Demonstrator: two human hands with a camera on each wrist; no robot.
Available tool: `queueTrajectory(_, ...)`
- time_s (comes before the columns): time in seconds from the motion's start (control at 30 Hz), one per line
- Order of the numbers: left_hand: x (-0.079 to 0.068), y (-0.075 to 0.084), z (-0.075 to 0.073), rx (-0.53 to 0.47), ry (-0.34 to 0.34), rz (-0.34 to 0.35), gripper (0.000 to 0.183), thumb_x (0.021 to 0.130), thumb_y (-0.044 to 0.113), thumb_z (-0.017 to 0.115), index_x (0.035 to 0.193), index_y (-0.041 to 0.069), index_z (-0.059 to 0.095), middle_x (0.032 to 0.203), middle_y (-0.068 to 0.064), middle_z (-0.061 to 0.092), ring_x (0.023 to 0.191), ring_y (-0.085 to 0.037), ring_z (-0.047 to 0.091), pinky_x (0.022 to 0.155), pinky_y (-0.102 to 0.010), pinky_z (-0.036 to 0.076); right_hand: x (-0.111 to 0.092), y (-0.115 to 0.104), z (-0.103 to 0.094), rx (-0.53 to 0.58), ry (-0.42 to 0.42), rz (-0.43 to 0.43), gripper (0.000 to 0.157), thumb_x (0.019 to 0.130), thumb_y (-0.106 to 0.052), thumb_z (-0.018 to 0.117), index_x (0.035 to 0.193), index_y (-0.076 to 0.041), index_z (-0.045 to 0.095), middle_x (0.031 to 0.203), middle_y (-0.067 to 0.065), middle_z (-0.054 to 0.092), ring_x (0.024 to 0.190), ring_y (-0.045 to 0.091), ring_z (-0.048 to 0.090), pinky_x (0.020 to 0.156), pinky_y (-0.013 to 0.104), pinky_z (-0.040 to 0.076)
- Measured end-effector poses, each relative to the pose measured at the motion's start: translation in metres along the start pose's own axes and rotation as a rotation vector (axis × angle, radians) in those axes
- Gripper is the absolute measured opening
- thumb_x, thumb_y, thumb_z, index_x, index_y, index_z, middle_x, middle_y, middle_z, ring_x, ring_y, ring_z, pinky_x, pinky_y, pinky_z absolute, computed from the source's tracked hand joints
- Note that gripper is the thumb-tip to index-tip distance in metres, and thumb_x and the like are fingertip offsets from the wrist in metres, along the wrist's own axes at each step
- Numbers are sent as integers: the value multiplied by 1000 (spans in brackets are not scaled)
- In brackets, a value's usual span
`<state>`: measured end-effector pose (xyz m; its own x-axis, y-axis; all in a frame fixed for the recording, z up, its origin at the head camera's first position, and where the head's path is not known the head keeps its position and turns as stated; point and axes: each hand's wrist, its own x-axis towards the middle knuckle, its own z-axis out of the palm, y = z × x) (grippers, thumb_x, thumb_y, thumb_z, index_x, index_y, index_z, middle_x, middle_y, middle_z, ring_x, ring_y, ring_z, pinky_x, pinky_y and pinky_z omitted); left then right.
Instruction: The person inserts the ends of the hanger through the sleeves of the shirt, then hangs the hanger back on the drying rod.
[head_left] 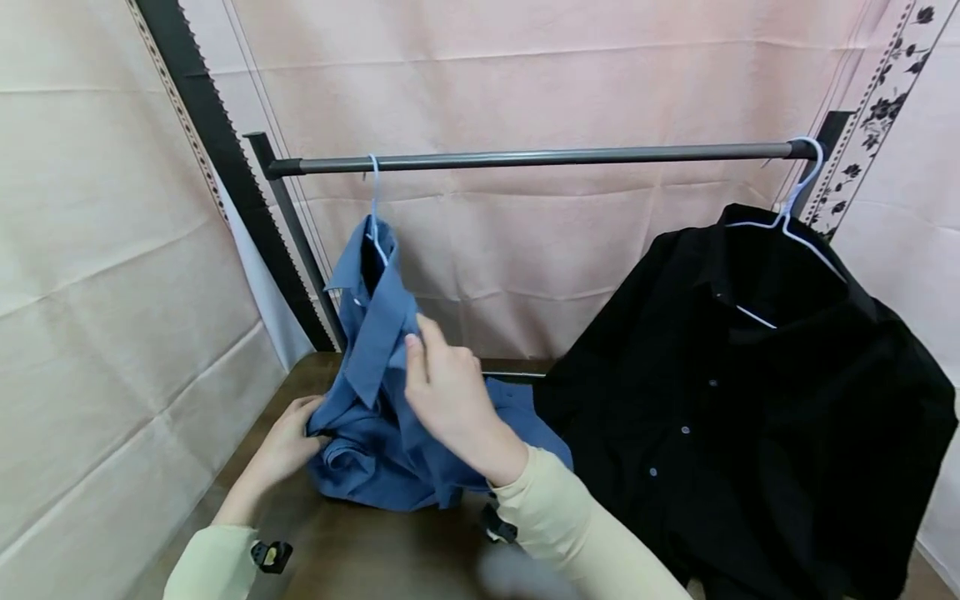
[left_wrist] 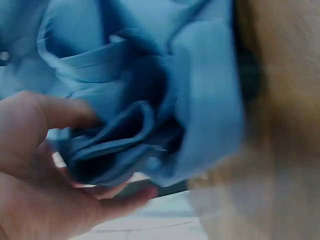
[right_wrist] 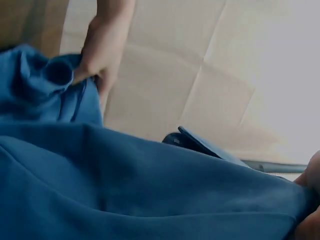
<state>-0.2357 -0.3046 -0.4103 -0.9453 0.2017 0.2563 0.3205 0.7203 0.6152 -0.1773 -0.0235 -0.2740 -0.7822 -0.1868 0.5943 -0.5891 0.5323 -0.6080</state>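
Note:
A blue collared shirt (head_left: 386,454) hangs bunched from a light-blue hanger (head_left: 374,187), its lower part heaped on the brown tabletop. My left hand (head_left: 288,442) grips a fold of it low on the left side. In the left wrist view, the thumb and fingers of this left hand (left_wrist: 45,165) close around rolled layers of the blue cloth (left_wrist: 212,95). Higher up, beside the collar, my right hand (head_left: 457,400) pinches the shirt between thumb and fingers. In the right wrist view, cloth stretches toward the right hand (right_wrist: 311,220) at the edge.
A dark metal rod (head_left: 525,157) runs across the back and carries both hangers. At the right, a black shirt (head_left: 772,433) hangs on another light-blue hanger (head_left: 806,179), close to my right forearm. Pale curtains (head_left: 112,275) enclose the brown tabletop (head_left: 367,554).

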Motion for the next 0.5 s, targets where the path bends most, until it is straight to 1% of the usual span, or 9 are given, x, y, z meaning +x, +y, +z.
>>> queueTrajectory(0.07,-7,6,-7,-41,-19,-13,65,84,-7,65,146,-8,44,146,-34,36,133,-52,37,102,-64,34,0,-7,8,53,-87,29,46,111,-25,38,151,-2,41,55,-2,47,47,17,49,54,34,48)
queueTrajectory(0.13,-13,16,-16,-67,-4,-24,71,86,-8,63,152,-5,37,149,-34,32,134,-52,34,101,-65,34,0,-13,16,97,-163,50,52,111,-29,37,155,-2,33,59,-2,51,51,15,53,61,31,50)
queueTrajectory(0.23,-21,37,-28,-88,117,-7,69,90,-9,58,154,-1,34,148,-34,33,132,-51,35,99,-66,35,0,-17,25,173,-254,22,59,111,-34,38,160,-6,22,68,-1,56,60,11,59,65,25,51)
queueTrajectory(0.27,-23,46,-32,-96,176,0,67,91,-8,57,154,1,36,147,-33,36,132,-50,37,99,-67,36,0,-17,27,180,-280,5,61,111,-37,37,161,-7,19,70,-1,57,66,9,61,70,24,50)
queueTrajectory(0.3,-25,57,-36,-104,241,-7,64,93,-5,56,154,5,38,148,-30,38,132,-47,39,100,-61,39,0,-17,28,172,-300,-15,63,110,-41,36,161,-7,19,74,-1,58,76,8,64,77,23,51)
queueTrajectory(0.33,-27,69,-40,-117,313,-13,61,96,-3,55,154,9,41,148,-25,41,133,-43,41,102,-58,39,0,-17,28,165,-320,-34,64,110,-44,34,161,-8,18,87,1,65,90,8,66,82,23,52)
queueTrajectory(0.4,-32,95,-45,-145,475,-5,55,99,3,55,151,19,48,147,-15,47,133,-31,46,104,-46,43,0,-14,24,140,-346,-60,66,110,-49,28,161,-9,20,111,6,69,109,11,65,95,25,49)
queueTrajectory(0.47,-36,125,-47,-194,640,39,50,100,4,56,147,22,54,144,-6,52,133,-20,48,107,-34,42,0,-9,16,92,-331,-78,66,109,-52,24,159,-8,28,140,8,59,132,14,52,109,28,39)
queueTrajectory(0.5,-38,141,-47,-232,720,84,48,100,2,56,144,21,58,143,-5,53,132,-17,49,107,-29,41,0,-6,11,76,-305,-90,64,110,-51,24,157,-9,34,150,7,51,139,15,44,113,29,35)
